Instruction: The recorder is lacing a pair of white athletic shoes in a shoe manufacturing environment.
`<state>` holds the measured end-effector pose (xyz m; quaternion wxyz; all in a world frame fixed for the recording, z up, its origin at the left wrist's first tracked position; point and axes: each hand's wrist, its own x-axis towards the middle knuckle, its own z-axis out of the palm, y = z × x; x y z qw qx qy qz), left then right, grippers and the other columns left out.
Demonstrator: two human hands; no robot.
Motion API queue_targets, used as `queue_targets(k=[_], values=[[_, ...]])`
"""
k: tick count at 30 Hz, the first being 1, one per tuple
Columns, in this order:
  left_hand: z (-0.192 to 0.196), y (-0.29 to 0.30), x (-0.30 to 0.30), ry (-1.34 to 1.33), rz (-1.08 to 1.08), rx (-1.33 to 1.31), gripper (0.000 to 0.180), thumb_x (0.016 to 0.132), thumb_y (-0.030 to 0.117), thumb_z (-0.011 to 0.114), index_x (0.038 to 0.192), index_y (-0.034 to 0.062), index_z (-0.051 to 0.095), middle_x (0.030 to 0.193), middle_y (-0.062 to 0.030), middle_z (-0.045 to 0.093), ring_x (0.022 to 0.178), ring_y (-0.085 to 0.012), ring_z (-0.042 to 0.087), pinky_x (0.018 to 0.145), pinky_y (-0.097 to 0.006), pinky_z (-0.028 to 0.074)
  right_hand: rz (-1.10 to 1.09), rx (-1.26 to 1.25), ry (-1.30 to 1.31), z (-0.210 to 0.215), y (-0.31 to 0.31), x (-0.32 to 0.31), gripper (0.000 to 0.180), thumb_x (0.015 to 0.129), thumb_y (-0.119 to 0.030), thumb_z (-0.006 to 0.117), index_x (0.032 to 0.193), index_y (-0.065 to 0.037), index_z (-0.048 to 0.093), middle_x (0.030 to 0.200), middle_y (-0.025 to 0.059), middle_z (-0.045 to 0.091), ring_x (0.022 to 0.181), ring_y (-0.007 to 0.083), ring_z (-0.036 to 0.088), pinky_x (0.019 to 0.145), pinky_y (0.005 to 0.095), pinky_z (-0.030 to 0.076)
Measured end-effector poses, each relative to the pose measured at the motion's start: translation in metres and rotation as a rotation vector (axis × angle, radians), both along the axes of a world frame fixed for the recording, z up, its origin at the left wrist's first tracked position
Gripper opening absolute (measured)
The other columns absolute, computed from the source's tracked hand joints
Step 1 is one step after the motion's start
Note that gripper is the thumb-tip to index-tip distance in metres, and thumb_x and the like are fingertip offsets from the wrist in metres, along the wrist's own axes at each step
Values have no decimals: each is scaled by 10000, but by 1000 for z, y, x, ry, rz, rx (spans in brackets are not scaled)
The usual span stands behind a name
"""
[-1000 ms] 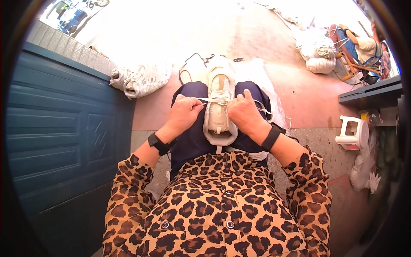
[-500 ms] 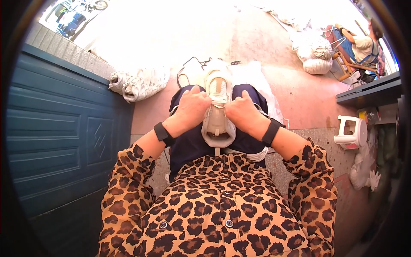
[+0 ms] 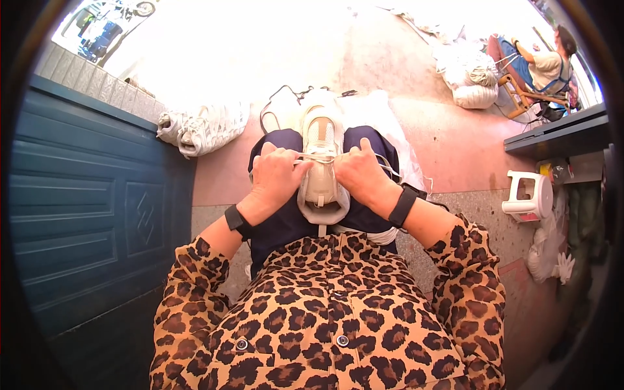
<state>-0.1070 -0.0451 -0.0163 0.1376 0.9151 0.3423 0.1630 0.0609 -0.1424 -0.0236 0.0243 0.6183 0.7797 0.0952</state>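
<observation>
A beige and white sneaker [image 3: 320, 162] lies on my lap, toe pointing away from me, heel toward my belly. My left hand [image 3: 276, 177] grips its left side and pinches the white lace [image 3: 316, 158] that runs across the tongue. My right hand [image 3: 361, 173] holds the right side and pinches the other end of that lace. Both wrists wear black bands. I sit in dark blue trousers [image 3: 286, 224] and a leopard-print shirt [image 3: 331, 312].
A blue panelled door [image 3: 91, 214] stands at my left. White sacks [image 3: 205, 127] lie on the reddish floor ahead-left, another white sack [image 3: 380, 114] under my legs. A small white stool [image 3: 528, 195] sits at the right. A seated person [image 3: 543, 68] works far right by more sacks.
My hands shifted slightly along the sneaker while pulling the lace across it; the lace is drawn tighter between my fingers. The sneaker stays on my lap.
</observation>
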Motion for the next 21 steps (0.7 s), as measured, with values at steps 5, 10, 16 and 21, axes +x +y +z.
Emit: queue_targets(k=[5,10,16,21], values=[[2,-15,-4,229,-75,13,258,778,234,615,939,33,616,944,-99,636,882,-276,518,720,-382,443,-11,-1,96,-11,3,-5,45,704,-117,578,701,-104,621,614,19,590,605,174,574,673,375,377],[-22,-9,-9,53,-80,41,175,761,187,592,863,48,620,851,-67,621,871,-251,516,679,-381,444,-314,39,404,-6,-12,-12,124,719,-198,600,768,-91,641,753,37,618,780,195,557,712,397,367],[9,-11,5,34,-143,85,181,757,139,618,914,50,622,866,-68,597,899,-264,504,760,-367,438,-449,147,293,-3,-16,-14,168,723,-210,591,822,-84,641,801,50,580,832,210,504,746,391,352],[-4,-8,39,62,-355,126,129,715,131,660,774,47,583,793,-80,591,861,-267,521,752,-367,436,-405,210,447,-16,-17,-12,167,719,-114,561,863,-65,630,810,75,594,827,233,522,729,345,390]])
